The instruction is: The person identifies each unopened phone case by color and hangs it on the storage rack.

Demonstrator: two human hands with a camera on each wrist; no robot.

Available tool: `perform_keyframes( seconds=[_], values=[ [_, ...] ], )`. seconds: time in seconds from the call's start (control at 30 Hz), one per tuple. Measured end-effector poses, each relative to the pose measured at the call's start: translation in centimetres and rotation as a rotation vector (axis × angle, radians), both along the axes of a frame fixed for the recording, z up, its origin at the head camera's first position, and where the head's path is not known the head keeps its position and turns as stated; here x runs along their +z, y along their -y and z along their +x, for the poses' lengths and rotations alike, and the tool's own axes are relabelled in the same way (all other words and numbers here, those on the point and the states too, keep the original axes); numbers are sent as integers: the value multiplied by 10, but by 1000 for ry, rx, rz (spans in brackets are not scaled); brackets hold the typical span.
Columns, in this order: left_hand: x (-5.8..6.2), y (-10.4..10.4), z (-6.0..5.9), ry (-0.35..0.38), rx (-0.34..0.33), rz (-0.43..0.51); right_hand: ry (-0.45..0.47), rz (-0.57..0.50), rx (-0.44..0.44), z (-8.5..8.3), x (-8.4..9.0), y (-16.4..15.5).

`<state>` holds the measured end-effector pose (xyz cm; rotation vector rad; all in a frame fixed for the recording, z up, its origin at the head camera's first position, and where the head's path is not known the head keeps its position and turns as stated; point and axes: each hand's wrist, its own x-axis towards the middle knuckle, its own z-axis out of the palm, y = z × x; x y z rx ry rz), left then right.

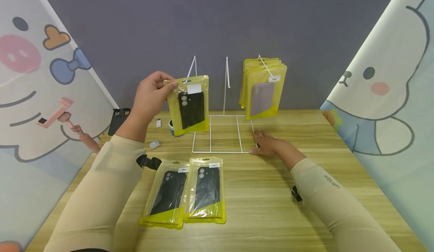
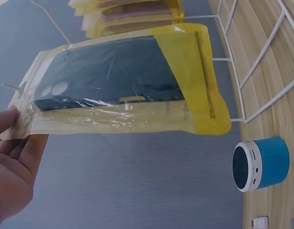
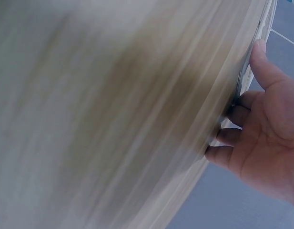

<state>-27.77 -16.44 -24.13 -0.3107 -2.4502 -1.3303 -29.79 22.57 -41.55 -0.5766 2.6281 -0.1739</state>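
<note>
My left hand [image 1: 150, 93] pinches the top corner of a clear-and-yellow pouch [image 1: 205, 126] at the left prong of a white wire display rack [image 1: 220, 153]. Inside the pouch is a black phone case [image 1: 192, 110]. In the left wrist view, the prong's white tip [image 2: 12, 87] pokes out at the pouch's top end, near my thumb. My right hand [image 1: 268, 144] rests at the right side of the rack's base, thumb and fingers spread along the wire. Several similar pouches [image 1: 281, 78] hang on the right prong, the front one holding a purple phone case [image 1: 262, 98].
Two more pouches with black cases, a left one [image 1: 149, 221] and a right one [image 1: 220, 216], lie on the table in front of the rack. A small blue speaker [image 2: 274, 162] stands behind the held pouch. The middle prong [image 1: 227, 73] is bare. Printed panels [image 1: 383, 131] flank the table.
</note>
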Motion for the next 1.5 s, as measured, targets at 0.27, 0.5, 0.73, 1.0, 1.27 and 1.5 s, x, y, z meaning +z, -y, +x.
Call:
perform_keyframes(
  seconds=[0.27, 0.5, 0.73, 1.0, 1.27, 1.5],
  values=[
    [0, -2, -41, 51, 28, 41, -15, 1, 15, -1, -3, 0],
    [2, -3, -79, 71, 61, 122, -7, -1, 1, -2, -3, 2],
    [1, -12, -108, 72, 116, 174, -5, 1, -12, -1, -3, 5],
    [0, -28, -126, 96, 166, 124, -1, 30, -32, -2, -3, 4],
    [-5, -18, -111, 142, 97, 242, 19, 2, -23, -3, -1, 6],
    [-16, 6, -81, 138, 13, 341, 2, -2, -3, -4, -3, 3]
  ],
)
